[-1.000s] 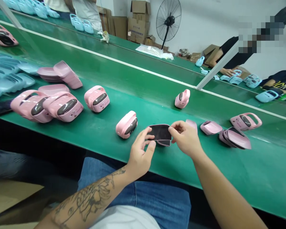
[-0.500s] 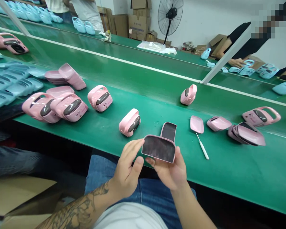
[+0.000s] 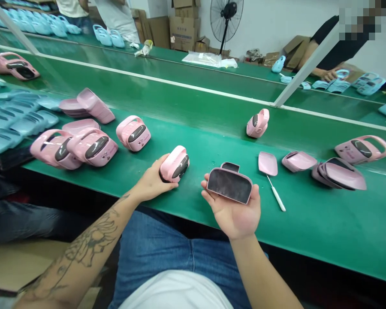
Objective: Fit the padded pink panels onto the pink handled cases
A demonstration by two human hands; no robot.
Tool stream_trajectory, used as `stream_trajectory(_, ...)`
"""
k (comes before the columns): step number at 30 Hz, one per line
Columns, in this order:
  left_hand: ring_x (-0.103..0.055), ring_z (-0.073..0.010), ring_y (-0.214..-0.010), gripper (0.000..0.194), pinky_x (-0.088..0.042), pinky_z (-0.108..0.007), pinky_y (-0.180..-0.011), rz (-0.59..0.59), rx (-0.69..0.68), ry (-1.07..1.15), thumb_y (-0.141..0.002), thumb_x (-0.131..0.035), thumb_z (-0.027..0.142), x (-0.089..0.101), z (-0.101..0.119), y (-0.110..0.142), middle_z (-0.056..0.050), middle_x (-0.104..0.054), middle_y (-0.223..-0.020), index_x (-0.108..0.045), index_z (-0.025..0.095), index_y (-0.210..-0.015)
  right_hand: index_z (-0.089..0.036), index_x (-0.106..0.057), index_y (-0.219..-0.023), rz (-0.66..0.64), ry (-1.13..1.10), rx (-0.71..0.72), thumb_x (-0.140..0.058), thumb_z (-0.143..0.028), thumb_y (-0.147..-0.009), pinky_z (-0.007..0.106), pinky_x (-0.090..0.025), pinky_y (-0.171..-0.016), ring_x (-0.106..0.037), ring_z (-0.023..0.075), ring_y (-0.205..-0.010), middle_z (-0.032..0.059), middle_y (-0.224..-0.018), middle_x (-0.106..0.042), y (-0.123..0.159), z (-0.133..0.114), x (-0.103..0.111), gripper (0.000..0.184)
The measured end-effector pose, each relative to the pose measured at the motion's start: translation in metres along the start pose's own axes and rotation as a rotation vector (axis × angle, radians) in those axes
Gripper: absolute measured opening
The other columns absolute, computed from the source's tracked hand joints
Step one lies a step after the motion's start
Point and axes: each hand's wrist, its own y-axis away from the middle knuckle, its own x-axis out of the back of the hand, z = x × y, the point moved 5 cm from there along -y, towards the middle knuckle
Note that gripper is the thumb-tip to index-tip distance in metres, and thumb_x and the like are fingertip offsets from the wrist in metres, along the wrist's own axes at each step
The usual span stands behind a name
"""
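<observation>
My left hand (image 3: 154, 182) is wrapped round a glossy pink plastic housing with a handle (image 3: 174, 164), thumb along its front lower edge and fingers partly hidden behind it. A dark glossy panel faces right on this housing. On the upturned palm of my right hand (image 3: 236, 212) rests a pink-rimmed shell with a dark inner face (image 3: 230, 185), its fingers curled up around the sides. A smaller dark-faced section (image 3: 230, 166) sticks up behind the shell. Right of that hand, a white-handled tool (image 3: 277, 196) lies with its thin shaft against a pale pink cover (image 3: 267, 164).
More pink housings stand left (image 3: 133, 133) and at the back (image 3: 257, 123). Stacked pink covers (image 3: 339, 174) lie right, beside another handled housing (image 3: 362, 150). Blue parts (image 3: 19, 113) cover the left end. A sloping white post (image 3: 309, 64) rises behind. Across the bench, a person's hands (image 3: 330, 75) touch blue parts.
My left hand has moved left from beside the dark-faced shell and taken hold of the pink housing. My right hand, with the shell, has shifted slightly right and tilted it.
</observation>
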Motion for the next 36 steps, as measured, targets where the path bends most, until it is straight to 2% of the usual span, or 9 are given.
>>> stream_trajectory(6, -0.071, -0.0355, -0.124, 0.071, -0.058, -0.043, -0.106, -0.13, 0.075, 0.429, -0.086, -0.082, 0.059, -0.016, 0.024, 0.048, -0.014, -0.074, -0.138, -0.065, 0.018, -0.142, -0.031, -0.067, -0.14, 0.001, 0.16, 0.35, -0.035, -0.093, -0.09, 0.069, -0.045, -0.122, -0.069, 0.041, -0.135, 0.0136, -0.145, -0.072, -0.001, -0.009, -0.023, 0.086)
stream_trajectory(9, -0.076, -0.0294, -0.097, 0.065, -0.062, -0.039, -0.084, -0.288, 0.302, 0.693, -0.099, -0.063, 0.072, -0.03, 0.027, 0.082, -0.014, -0.08, -0.113, -0.07, 0.017, -0.133, -0.033, -0.066, -0.142, -0.051, 0.164, 0.377, -0.037, -0.097, -0.087, 0.07, -0.046, -0.12, -0.07, 0.042, -0.133, 0.0127, -0.146, -0.072, 0.007, 0.007, -0.031, 0.089)
stream_trajectory(11, -0.072, -0.025, -0.08, 0.074, -0.06, -0.036, -0.071, -0.33, 0.432, 0.799, -0.097, -0.054, 0.082, -0.041, 0.026, 0.101, -0.012, -0.079, -0.096, -0.074, 0.016, -0.124, -0.035, -0.067, -0.143, -0.057, 0.154, 0.383, -0.036, -0.096, -0.089, 0.07, -0.045, -0.121, -0.07, 0.0416, -0.132, 0.0111, -0.148, -0.071, 0.013, 0.019, -0.032, 0.087)
stream_trajectory(13, -0.071, -0.0241, -0.08, 0.077, -0.06, -0.035, -0.07, -0.325, 0.425, 0.846, -0.089, -0.066, 0.085, -0.051, 0.026, 0.112, -0.013, -0.079, -0.098, -0.076, 0.017, -0.123, -0.038, -0.067, -0.143, -0.002, 0.156, 0.415, -0.033, -0.092, -0.093, 0.07, -0.044, -0.122, -0.069, 0.0404, -0.134, 0.0095, -0.15, -0.07, 0.02, 0.027, -0.029, 0.081)
stream_trajectory(16, -0.074, -0.03, -0.105, 0.074, -0.062, -0.038, -0.087, -0.258, 0.359, 0.817, -0.082, -0.086, 0.067, -0.06, 0.026, 0.119, -0.015, -0.079, -0.124, -0.073, 0.018, -0.136, -0.039, -0.067, -0.143, 0.086, 0.136, 0.433, -0.028, -0.086, -0.099, 0.07, -0.043, -0.123, -0.068, 0.039, -0.137, 0.0084, -0.15, -0.07, 0.03, 0.036, -0.025, 0.076)
stream_trajectory(20, -0.071, -0.0357, -0.127, 0.063, -0.055, -0.048, -0.112, -0.168, 0.416, 0.85, -0.093, -0.078, 0.058, -0.063, 0.027, 0.122, -0.015, -0.078, -0.134, -0.071, 0.015, -0.139, -0.036, -0.068, -0.143, 0.089, 0.082, 0.378, -0.038, -0.088, -0.096, 0.07, -0.041, -0.127, -0.067, 0.0402, -0.139, 0.009, -0.15, -0.071, 0.044, 0.046, -0.021, 0.076)
stream_trajectory(24, -0.073, -0.0383, -0.122, 0.071, -0.06, -0.047, -0.102, -0.174, 0.502, 0.895, -0.087, -0.082, 0.058, -0.057, 0.032, 0.12, -0.017, -0.078, -0.132, -0.069, 0.013, -0.139, -0.035, -0.065, -0.148, 0.017, 0.097, 0.38, -0.055, -0.086, -0.092, 0.069, -0.044, -0.126, -0.064, 0.0398, -0.144, 0.0092, -0.16, -0.064, 0.052, 0.046, -0.01, 0.076)
stream_trajectory(29, -0.072, -0.0349, -0.119, 0.074, -0.059, -0.038, -0.091, -0.24, 0.489, 0.765, -0.081, -0.089, 0.058, -0.049, 0.038, 0.12, -0.015, -0.076, -0.134, -0.064, 0.018, -0.137, -0.036, -0.05, -0.161, -0.158, 0.442, 0.361, -0.093, -0.063, -0.078, 0.061, -0.037, -0.135, -0.052, 0.0362, -0.157, 0.0083, -0.17, -0.053, 0.047, 0.046, 0.005, 0.097)
stream_trajectory(36, -0.071, -0.0334, -0.114, 0.068, -0.058, -0.039, -0.087, -0.272, 0.485, 0.727, -0.085, -0.084, 0.062, -0.053, 0.036, 0.124, -0.014, -0.074, -0.133, -0.065, 0.019, -0.134, -0.034, -0.048, -0.163, -0.256, 0.818, 0.416, -0.101, -0.047, -0.071, 0.065, -0.027, -0.138, -0.04, 0.0396, -0.165, 0.0096, -0.177, -0.043, 0.046, 0.04, 0.016, 0.107)
